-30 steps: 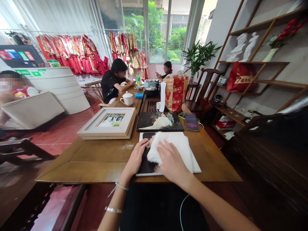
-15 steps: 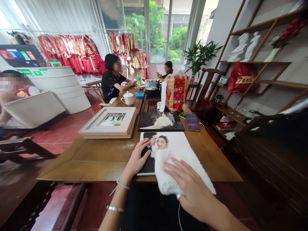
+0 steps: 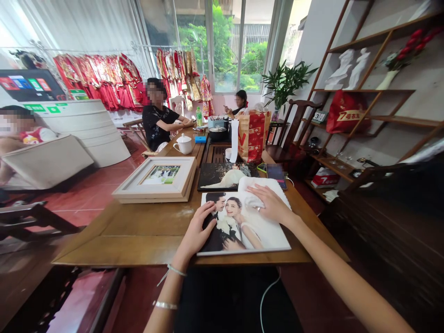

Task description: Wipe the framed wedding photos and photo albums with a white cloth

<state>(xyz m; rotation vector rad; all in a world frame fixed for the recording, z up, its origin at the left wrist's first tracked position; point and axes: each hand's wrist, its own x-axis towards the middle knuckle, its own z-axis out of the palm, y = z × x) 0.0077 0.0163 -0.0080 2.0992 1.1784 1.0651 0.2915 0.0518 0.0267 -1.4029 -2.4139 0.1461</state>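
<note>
A glossy wedding photo panel point(image 3: 238, 226) of a couple lies flat at the table's near edge. My left hand point(image 3: 198, 227) rests on its left side, fingers stretched out and holding nothing. My right hand point(image 3: 269, 202) holds a fluffy white cloth point(image 3: 277, 188) against the panel's upper right part, with its fingers bent over the cloth. The cloth's far end overlaps the corner of a dark wedding photo panel point(image 3: 217, 173) just behind. The thumb of my right hand is hard to make out.
Stacked pale picture frames point(image 3: 187, 173) lie left on the wooden table point(image 3: 138, 231). Behind are a lidded white cup point(image 3: 184, 144), a red-and-tan paper bag point(image 3: 255, 136) and a phone point(image 3: 276, 173). A person in black point(image 3: 159, 118) sits at the far left side.
My right hand has slid the white cloth away from me, from the panel's near right part to its far right corner, uncovering the couple's picture. My left hand stays put.
</note>
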